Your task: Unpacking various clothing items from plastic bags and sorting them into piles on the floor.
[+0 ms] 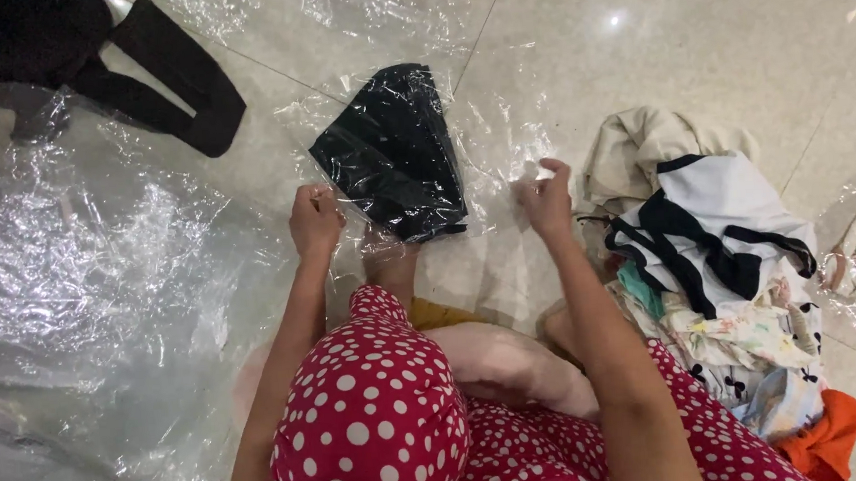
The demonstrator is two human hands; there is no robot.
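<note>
From the head camera, looking down: the clear plastic bag (482, 158) lies flat on the tiled floor (693, 46) with a folded black garment (391, 152) inside it — its long axis running away from the person, slightly tilted left. The left hand (315, 221) pinches the bag's near edge at one side, fingers closed on the film; the right hand (547, 199) pinches the same edge at the other. The garment sits between them, nearer the left. A heap of clothes (728, 291) lies just right of the right arm.
</note>
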